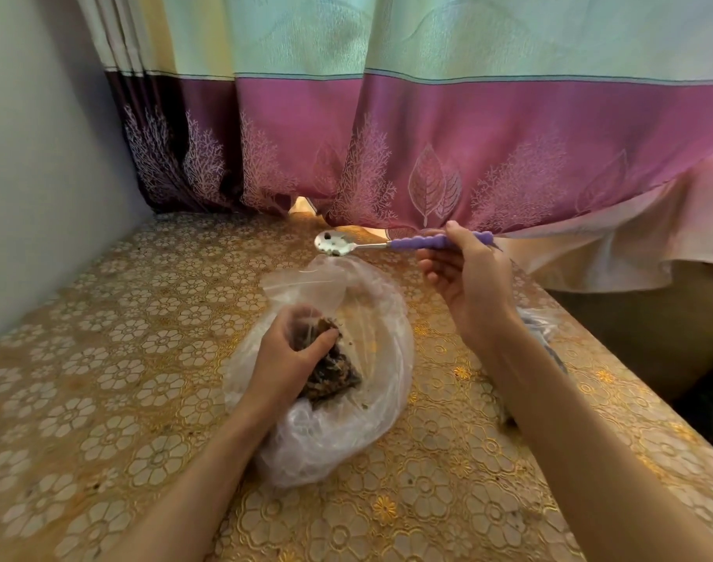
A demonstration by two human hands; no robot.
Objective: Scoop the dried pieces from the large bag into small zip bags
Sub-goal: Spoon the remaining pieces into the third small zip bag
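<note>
A large clear plastic bag (371, 403) lies crumpled on the table in front of me. My left hand (290, 354) grips a small zip bag (326, 371) packed with dark dried pieces, held over the large bag. The small bag's clear open top (306, 283) stands up above my fingers. My right hand (468, 277) holds a spoon (334, 242) by its purple handle, raised above and beyond the bags. The metal bowl carries only a few dark crumbs.
The table wears a gold floral cloth (144, 338). A pink and green curtain (427, 135) hangs along the far edge, a grey wall (30, 176) bounds the left. More clear plastic (537, 322) lies behind my right forearm near the table's right edge.
</note>
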